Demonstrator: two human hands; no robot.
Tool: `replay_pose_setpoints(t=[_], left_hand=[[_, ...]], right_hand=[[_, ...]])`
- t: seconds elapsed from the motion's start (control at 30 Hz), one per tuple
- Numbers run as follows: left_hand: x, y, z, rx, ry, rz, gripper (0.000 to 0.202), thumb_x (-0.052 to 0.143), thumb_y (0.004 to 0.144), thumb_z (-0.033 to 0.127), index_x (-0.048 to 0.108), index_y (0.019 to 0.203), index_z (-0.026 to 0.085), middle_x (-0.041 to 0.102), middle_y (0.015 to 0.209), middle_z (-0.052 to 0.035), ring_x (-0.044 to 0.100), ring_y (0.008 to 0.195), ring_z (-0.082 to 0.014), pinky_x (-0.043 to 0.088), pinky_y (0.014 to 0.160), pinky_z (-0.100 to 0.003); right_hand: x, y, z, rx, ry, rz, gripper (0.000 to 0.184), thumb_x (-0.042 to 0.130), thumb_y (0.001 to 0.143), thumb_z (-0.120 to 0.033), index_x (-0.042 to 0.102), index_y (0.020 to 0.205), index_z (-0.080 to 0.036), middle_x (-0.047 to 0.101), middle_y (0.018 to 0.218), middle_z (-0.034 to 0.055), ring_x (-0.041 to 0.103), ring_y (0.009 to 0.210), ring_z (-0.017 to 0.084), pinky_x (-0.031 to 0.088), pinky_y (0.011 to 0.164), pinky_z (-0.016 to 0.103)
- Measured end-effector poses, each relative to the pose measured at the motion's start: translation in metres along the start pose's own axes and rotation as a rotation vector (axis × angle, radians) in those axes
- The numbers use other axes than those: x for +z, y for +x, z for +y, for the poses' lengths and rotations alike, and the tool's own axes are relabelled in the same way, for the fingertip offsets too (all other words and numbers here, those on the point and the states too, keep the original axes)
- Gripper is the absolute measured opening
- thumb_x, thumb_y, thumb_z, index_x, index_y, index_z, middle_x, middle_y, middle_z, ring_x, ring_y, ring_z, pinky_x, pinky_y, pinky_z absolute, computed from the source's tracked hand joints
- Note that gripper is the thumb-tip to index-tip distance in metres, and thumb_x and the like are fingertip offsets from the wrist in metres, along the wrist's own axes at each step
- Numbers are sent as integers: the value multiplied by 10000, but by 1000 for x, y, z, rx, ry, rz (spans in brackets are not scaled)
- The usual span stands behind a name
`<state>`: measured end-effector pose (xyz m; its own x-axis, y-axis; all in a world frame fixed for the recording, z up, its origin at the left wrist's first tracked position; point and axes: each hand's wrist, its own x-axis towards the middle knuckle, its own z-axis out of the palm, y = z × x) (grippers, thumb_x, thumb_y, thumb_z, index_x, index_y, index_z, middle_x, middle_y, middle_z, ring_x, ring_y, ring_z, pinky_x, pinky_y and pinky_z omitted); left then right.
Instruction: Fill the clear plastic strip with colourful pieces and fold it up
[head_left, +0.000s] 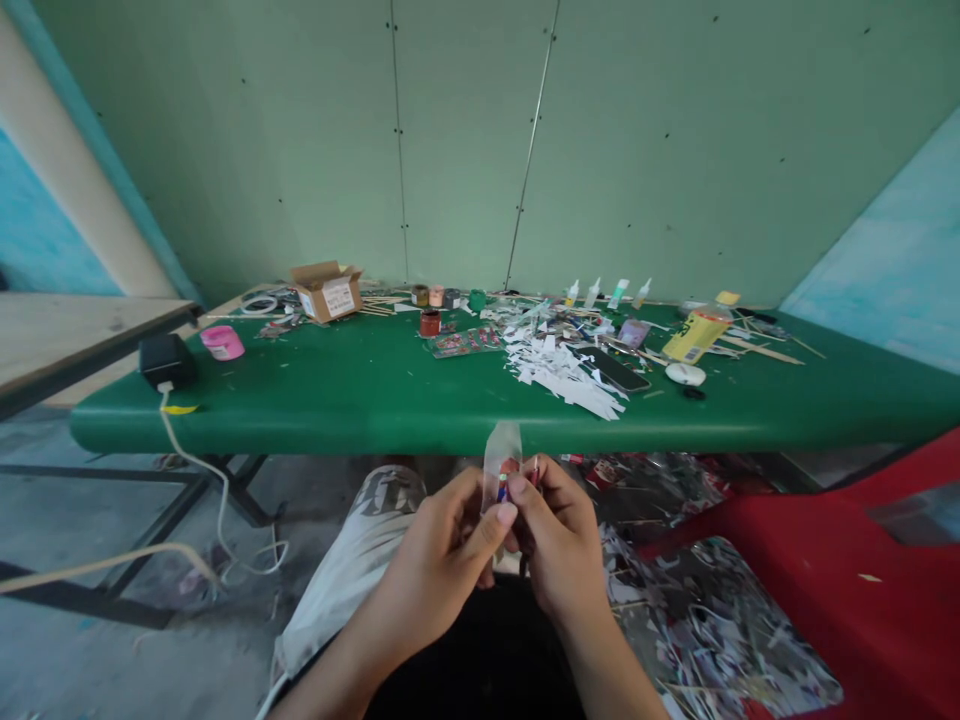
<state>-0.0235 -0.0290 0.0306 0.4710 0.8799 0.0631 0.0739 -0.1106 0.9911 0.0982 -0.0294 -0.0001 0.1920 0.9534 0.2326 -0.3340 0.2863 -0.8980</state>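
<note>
Through the head view I have both hands at the lower centre of the frame, over the person's lap. My left hand [454,540] has its grip closed to a pinch on a translucent sleeve [502,445], thumb in front and fingers behind. My right hand [559,525] pinches the small multicoloured piece [502,482], which shows red, yellow, green and blue at the sleeve's lower part; that grip is nearly closed too, its thumb against the piece's edge. I can read no writing on either one.

Beyond them, the green surface [337,400] runs across the middle of the frame. At its upper left I see an open cardboard box [311,303] with a white label, its print too small for me to read. Left of that, a pink tub [223,343] bears a pale label, also illegible, near a black power adapter [166,360].

At the centre, a red-brown paint jar [430,323] stands beside a printed sheet [465,342]. Right of these, white paper scraps [559,368] touch a smartphone [615,369]. Further right lies a tilted bottle [697,335]; its yellow label carries dark lettering that I cannot make out.
</note>
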Motion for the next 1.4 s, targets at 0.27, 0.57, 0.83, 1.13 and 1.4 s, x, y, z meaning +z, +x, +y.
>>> replay_pose_setpoints(t=[0.27, 0.57, 0.83, 1.13, 1.4], left_hand=[[-4, -1, 12, -25, -129, -49, 329, 648, 788, 446, 581, 927, 156, 512, 723, 17, 502, 564, -99, 468, 534, -237], [-8, 9, -1, 42, -156, 132, 341, 498, 891, 448, 502, 682, 178, 469, 444, 59, 429, 395, -75, 320, 433, -203], [-6, 4, 4, 23, -102, 194, 367, 537, 857, 463, 452, 632, 186, 401, 413, 86, 282, 383, -49, 221, 416, -203], [-8, 5, 6, 43, -109, 158, 321, 549, 858, 435, 531, 674, 172, 345, 400, 101, 242, 376, -45, 190, 400, -201], [-11, 5, 2, 11, -132, 96, 300, 572, 820, 437, 532, 679, 176, 317, 412, 111, 232, 365, -41, 176, 374, -189]], right_hand=[[2, -1, -7, -154, -235, 10, 325, 605, 830, -424, 438, 638, -222, 494, 473, -67, 440, 360, 76, 367, 350, 189], [0, -8, -1, -297, -365, -148, 207, 451, 946, -391, 536, 872, -217, 645, 605, -15, 615, 505, 139, 495, 527, 262], [-17, 1, 0, -587, -819, -181, 271, 415, 967, -272, 613, 1145, -226, 716, 1020, 70, 655, 976, 210, 508, 842, 350], [-16, 3, -1, -661, -862, -185, 268, 434, 963, -280, 627, 1123, -187, 716, 965, 92, 670, 909, 206, 540, 766, 330], [-23, 7, -4, -680, -863, -224, 260, 433, 968, -295, 650, 1098, -235, 718, 886, 61, 671, 862, 202, 520, 755, 329]])
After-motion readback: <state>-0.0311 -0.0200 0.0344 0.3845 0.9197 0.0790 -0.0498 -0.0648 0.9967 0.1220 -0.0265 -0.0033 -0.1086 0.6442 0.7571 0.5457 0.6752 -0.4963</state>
